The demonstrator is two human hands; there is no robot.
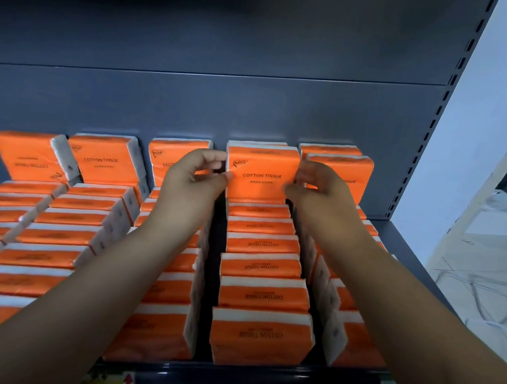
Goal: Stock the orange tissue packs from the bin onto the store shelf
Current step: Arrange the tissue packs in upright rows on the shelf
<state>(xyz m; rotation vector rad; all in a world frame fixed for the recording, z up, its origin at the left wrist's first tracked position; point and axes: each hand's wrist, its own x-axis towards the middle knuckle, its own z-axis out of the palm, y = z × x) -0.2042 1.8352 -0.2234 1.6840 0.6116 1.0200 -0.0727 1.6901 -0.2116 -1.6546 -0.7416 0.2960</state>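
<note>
Upright pack [262, 174], frame centre: stands on a long edge at the back of the shelf [398, 235], orange face toward the camera, long axis running left to right. The print "COTTON TISSUE" reads upright. Wrapper is glossy orange; a white strip of tissue shows along the top edge.

Left hand [196, 176]: fingers curled, pinching the pack's left edge. Right hand [315, 187]: fingers curled around the pack's right edge. Both forearms reach in from the bottom of the frame.

Below the held pack, a column of packs [261, 296] runs toward the lower frame edge, their print upside down to the camera. Similar columns fill the shelf left and right. Further upright packs line the grey back panel [255, 104]. White cables [482, 297] lie on the floor at lower right.
</note>
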